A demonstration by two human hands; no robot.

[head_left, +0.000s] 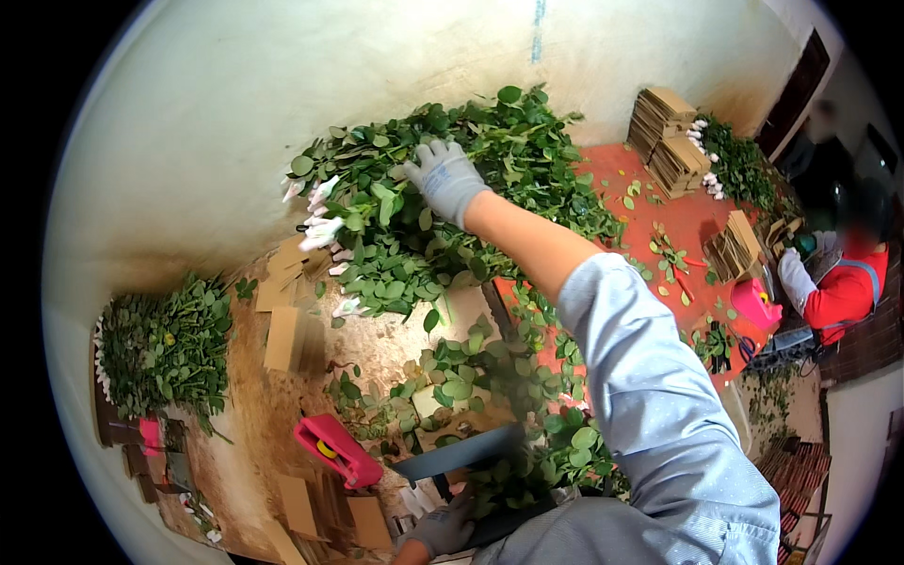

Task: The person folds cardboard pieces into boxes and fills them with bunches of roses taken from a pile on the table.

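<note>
While the right hand (448, 181) is at the leafy stems (527, 155), fingers parted, the left (443, 529) is low near the grey plate (461, 452), grip can't be told; stems lie heaped by the wall (273, 94).

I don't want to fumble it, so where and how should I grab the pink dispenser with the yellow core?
Try pinching the pink dispenser across its narrow width at mid-body, coming from above: it's longer than wide, lies slantwise, and its top looks uncovered. Your left hand looks nearer; keep clear of the flat grey plate to the dispenser's right.
</note>
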